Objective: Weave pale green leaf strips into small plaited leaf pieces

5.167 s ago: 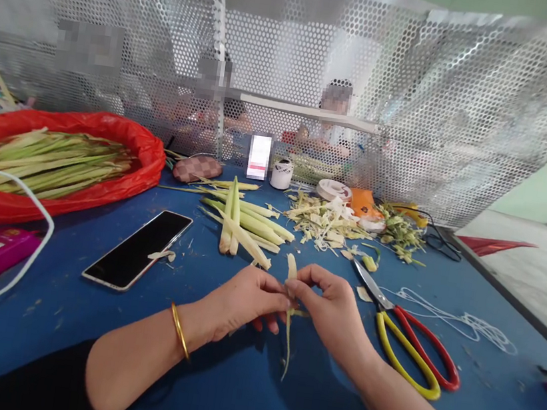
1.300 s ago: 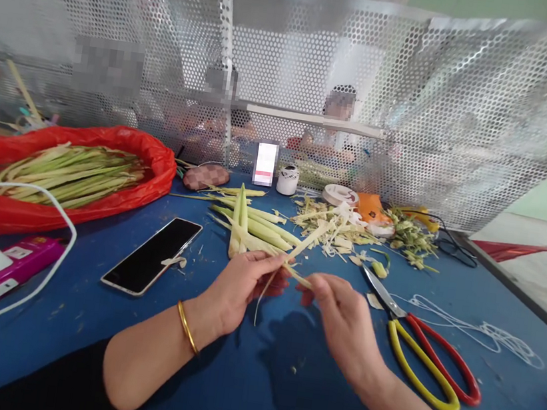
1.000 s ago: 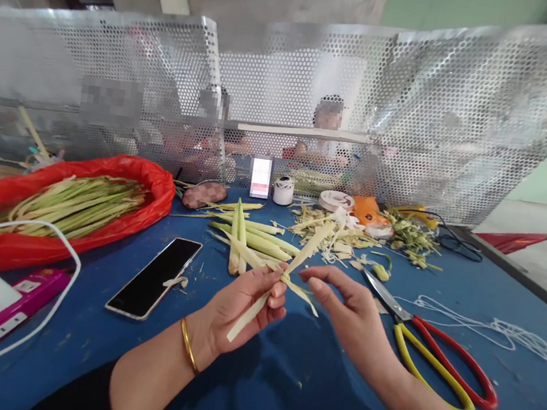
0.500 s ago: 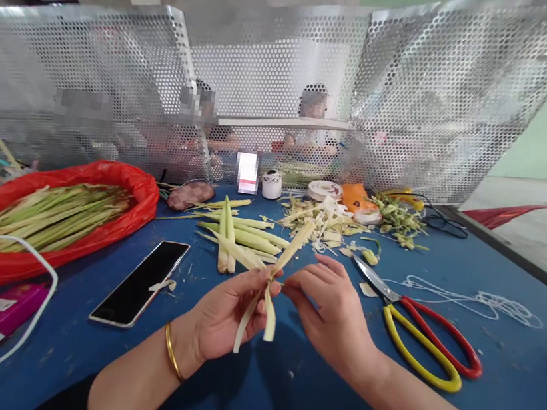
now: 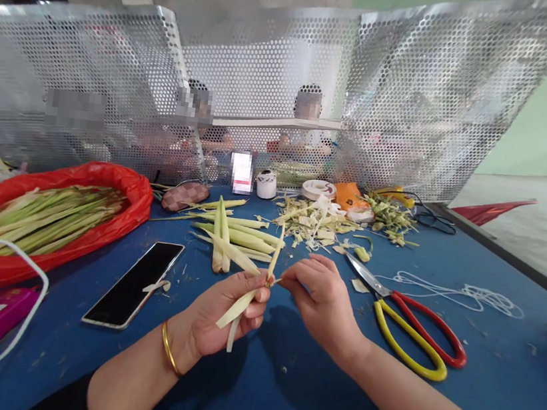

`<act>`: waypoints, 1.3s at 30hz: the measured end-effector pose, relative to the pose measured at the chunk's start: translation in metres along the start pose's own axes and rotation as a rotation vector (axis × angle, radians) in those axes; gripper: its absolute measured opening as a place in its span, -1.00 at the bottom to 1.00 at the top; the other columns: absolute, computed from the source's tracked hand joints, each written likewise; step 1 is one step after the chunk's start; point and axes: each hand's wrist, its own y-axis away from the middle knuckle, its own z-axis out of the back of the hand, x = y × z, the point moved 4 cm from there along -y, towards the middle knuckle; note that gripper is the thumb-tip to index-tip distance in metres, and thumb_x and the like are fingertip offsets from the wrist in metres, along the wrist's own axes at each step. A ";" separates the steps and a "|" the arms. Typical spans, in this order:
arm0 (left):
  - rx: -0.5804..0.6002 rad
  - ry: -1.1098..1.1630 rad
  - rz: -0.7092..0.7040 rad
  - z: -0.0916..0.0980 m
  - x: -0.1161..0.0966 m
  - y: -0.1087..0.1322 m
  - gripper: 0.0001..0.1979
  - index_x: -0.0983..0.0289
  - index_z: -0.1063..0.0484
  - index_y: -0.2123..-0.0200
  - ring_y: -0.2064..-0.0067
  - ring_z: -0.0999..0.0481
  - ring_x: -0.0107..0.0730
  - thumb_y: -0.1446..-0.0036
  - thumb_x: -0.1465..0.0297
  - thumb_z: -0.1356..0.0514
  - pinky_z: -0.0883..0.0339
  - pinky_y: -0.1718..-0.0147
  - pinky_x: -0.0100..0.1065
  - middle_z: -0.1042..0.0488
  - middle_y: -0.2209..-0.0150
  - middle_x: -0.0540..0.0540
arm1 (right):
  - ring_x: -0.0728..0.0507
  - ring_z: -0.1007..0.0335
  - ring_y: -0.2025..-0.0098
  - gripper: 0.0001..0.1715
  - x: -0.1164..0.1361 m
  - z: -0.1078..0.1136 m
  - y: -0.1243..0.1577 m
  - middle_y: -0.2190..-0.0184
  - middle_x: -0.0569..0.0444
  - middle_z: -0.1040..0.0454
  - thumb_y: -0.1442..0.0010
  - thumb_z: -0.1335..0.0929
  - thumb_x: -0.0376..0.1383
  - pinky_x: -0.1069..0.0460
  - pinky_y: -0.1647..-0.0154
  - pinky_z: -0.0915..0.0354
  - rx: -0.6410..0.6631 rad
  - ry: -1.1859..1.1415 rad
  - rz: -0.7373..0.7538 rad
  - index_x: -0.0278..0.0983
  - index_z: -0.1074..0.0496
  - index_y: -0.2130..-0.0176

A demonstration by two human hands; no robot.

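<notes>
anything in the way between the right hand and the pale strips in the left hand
Nothing visible stands between them. The right hand seems to pinch a thin end of the pale strips, held by the left hand. The scissors lie off to the right, not between.

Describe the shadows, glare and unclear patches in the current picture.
In the head view, soft shadows darken the blue table below the left hand and right hand; in the head view, pale glare streaks the perforated screen; in the head view, blocky pixelation hides the bright upright display.
</notes>
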 end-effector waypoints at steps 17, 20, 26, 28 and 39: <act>-0.174 -0.405 -0.253 0.003 -0.009 -0.003 -0.72 0.34 -0.48 0.21 0.48 -0.56 -0.43 -0.21 0.23 -0.15 -0.40 0.47 -0.47 -0.61 0.33 0.20 | -0.28 -0.34 -0.07 -0.65 -0.019 -0.004 0.002 0.04 0.00 -0.51 -0.06 -0.30 -0.33 -0.17 -0.06 -0.23 0.036 -0.263 -0.322 -0.17 -0.52 0.14; -0.195 -0.476 -0.258 0.005 -0.007 -0.005 -0.74 0.34 -0.50 0.22 0.48 -0.54 -0.48 -0.13 0.26 -0.23 -0.37 0.47 -0.51 -0.61 0.34 0.18 | -0.26 -0.41 0.04 -0.72 -0.018 -0.004 0.003 0.12 -0.02 -0.54 -0.10 -0.33 -0.20 -0.12 0.05 -0.29 0.038 -0.429 -0.429 -0.22 -0.53 0.20; -0.254 -0.630 -0.212 0.005 0.001 -0.007 -0.84 0.35 -0.51 0.34 0.55 -0.48 -0.51 0.01 0.39 -0.32 -0.33 0.50 -0.50 -0.58 0.51 0.08 | -0.11 -0.34 0.42 -0.69 -0.024 -0.006 0.008 0.54 0.09 -0.45 -0.16 -0.34 -0.12 0.01 0.37 -0.24 -0.032 -0.347 -0.438 -0.26 -0.48 0.49; -0.225 -0.709 -0.176 0.002 0.003 -0.007 -0.88 0.36 -0.51 0.43 0.58 -0.45 -0.53 0.02 0.40 -0.31 -0.32 0.51 -0.50 -0.56 0.54 0.08 | -0.11 -0.33 0.41 -0.69 -0.024 -0.007 0.009 0.54 0.09 -0.45 -0.16 -0.33 -0.14 0.02 0.37 -0.22 -0.032 -0.292 -0.420 -0.26 -0.48 0.50; -0.252 -0.708 -0.147 0.003 0.001 -0.005 -0.67 0.38 -0.49 0.35 0.49 -0.53 -0.45 -0.14 0.19 -0.17 -0.25 0.52 -0.48 -0.61 0.33 0.24 | -0.09 -0.35 0.45 -0.77 -0.017 0.007 0.003 0.53 0.09 -0.46 -0.11 -0.40 -0.16 0.04 0.42 -0.28 -0.118 -0.349 -0.400 -0.26 -0.52 0.44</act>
